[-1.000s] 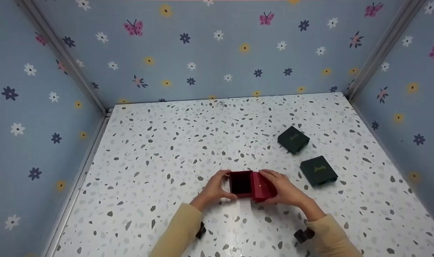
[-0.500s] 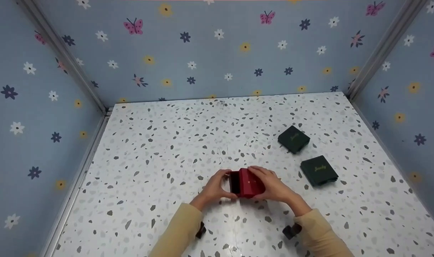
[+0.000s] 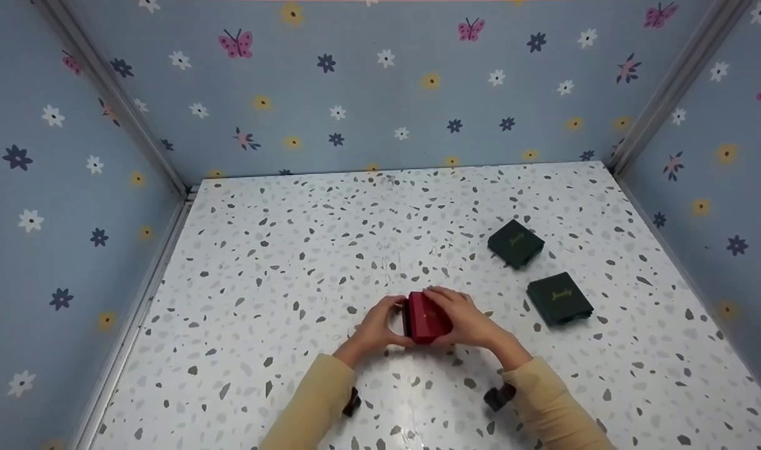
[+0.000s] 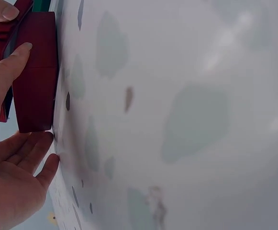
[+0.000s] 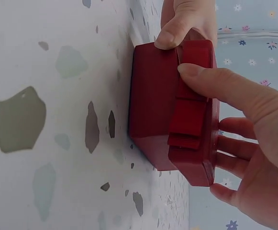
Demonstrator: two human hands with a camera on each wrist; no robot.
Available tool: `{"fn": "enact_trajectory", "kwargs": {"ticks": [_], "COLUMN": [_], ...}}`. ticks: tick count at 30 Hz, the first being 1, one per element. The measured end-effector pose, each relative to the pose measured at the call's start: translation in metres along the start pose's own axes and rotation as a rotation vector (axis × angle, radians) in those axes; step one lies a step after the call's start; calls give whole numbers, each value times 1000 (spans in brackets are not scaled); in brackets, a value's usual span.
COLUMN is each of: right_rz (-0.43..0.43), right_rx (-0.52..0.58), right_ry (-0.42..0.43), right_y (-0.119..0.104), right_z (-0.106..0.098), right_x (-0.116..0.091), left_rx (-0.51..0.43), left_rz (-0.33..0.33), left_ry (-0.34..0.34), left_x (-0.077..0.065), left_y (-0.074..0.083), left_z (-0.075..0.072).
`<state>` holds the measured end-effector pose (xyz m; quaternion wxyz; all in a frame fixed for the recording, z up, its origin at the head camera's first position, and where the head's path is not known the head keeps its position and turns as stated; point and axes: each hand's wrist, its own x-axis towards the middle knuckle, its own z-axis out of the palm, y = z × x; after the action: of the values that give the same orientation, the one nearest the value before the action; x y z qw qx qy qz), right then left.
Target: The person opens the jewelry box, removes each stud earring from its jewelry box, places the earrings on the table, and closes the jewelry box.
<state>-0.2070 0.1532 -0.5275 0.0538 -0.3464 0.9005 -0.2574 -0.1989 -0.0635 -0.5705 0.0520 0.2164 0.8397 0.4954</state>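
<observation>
In the head view a small red jewelry box (image 3: 427, 317) sits on the table between both hands. Its red base (image 4: 36, 72) stands on the tabletop, with my left hand (image 3: 379, 324) gripping it from the left, thumb along the near side. My right hand (image 3: 464, 319) holds the lid (image 5: 191, 110), which carries a red ribbon bow; the thumb presses its near side and the fingers reach round the far side. The lid is tilted over the base and almost covers it. Only a thin dark strip of the interior shows at the left.
Two dark green boxes with gold lettering lie to the right: one farther back (image 3: 516, 244) and one nearer (image 3: 559, 299). The speckled white table (image 3: 280, 262) is enclosed at the back and sides by flower-patterned blue walls (image 3: 380, 94).
My right hand has moved left with the lid, swinging it over the base, so the dark interior has shrunk to a narrow strip. The left hand and the green boxes have stayed put.
</observation>
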Motion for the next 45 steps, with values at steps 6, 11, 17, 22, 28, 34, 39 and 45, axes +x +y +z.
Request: {"fn": "enact_trajectory", "kwargs": {"ticks": [6, 11, 17, 22, 28, 34, 39, 45], "right_rz": [-18, -14, 6, 10, 22, 50, 60, 56], "right_rx": [-6, -3, -6, -15, -9, -14, -33, -49], "right_ry": [-5, -15, -35, -52, -70, -80, -81, -78], "right_y": [-2, -3, -5, -6, -6, -8, -9, -10], "right_z": [1, 1, 0, 1, 1, 0, 0, -1], "right_x": [3, 4, 8, 10, 11, 13, 14, 15], "left_rx": [0, 7, 13, 4, 2, 17, 13, 27], "left_rz": [2, -4, -3, -20, -50, -28, -22, -43], "left_ry": [2, -4, -7, -21, -47, -49, -48, -65], "left_x": [0, 1, 1, 0, -1, -1, -2, -1], "left_y": [-1, -1, -2, -3, -1, 0, 1, 2], "left_z": [1, 1, 0, -1, -2, -2, -2, -1]}}
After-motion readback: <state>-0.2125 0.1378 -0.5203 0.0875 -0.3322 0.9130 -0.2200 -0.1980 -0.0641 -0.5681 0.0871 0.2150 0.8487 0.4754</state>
